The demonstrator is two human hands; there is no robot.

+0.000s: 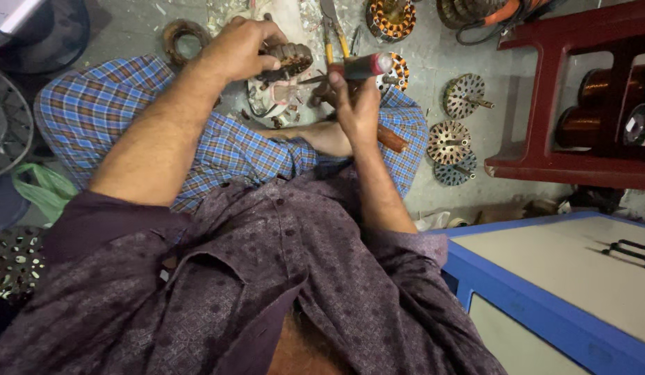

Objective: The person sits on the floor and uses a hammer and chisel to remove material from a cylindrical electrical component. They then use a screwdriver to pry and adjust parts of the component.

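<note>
Purple patterned shirt [267, 292] nearest lens | left hand [242, 45] fingers clamped on round copper-wound stator [289, 59], above lap | right hand [357, 104] curled round red-handled tool [360, 67], tip at windings | advice: grip stator firmly, work tip gently along slots

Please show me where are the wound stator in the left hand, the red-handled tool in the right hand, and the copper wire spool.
wound stator [291, 59], head view, ribbed side
red-handled tool [364, 66], head view, handle
copper wire spool [596, 87], head view, wound copper
</note>
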